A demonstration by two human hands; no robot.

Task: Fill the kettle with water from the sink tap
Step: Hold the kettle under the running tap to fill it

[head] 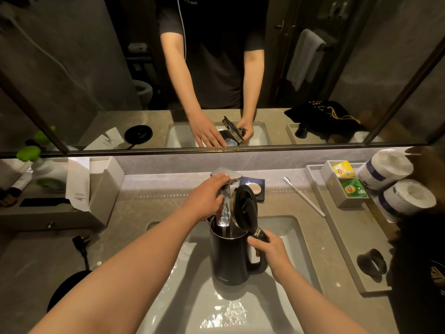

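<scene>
Black electric kettle (228, 256), lid (244, 208) flipped up, stands in the white sink (289, 237) under the running chrome tap (226, 179); right hand (269, 251) fingers clench its handle, left hand (204, 196) fingers rest released on the tap.

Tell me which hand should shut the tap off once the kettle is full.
Left. The left hand already rests on the tap lever, while the right hand grips the kettle handle, holding it under the stream.
</scene>
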